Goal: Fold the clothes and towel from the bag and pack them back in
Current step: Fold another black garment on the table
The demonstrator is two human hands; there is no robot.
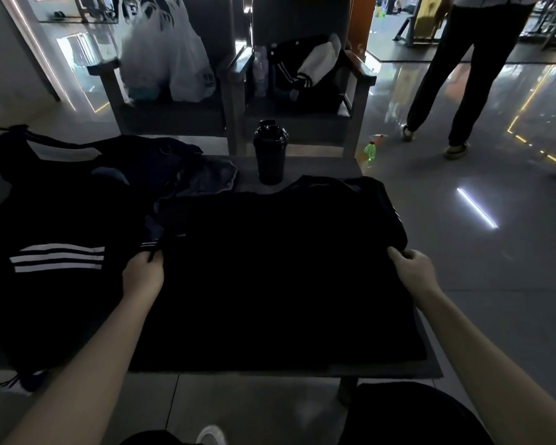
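Black garment (280, 277) spread flat on bench (321, 170), covering most of it; side edges pinched by left hand (143, 274) and right hand (411, 271); black bag (58, 220), three white stripes, slumped just left; crumpled blue-grey clothes (203, 178) behind.

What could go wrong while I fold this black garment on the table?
The shaker bottle stands close to the far edge of the black garment; a tug could tip it. The left hand grips the garment right beside the striped bag, so it may snag that fabric too.
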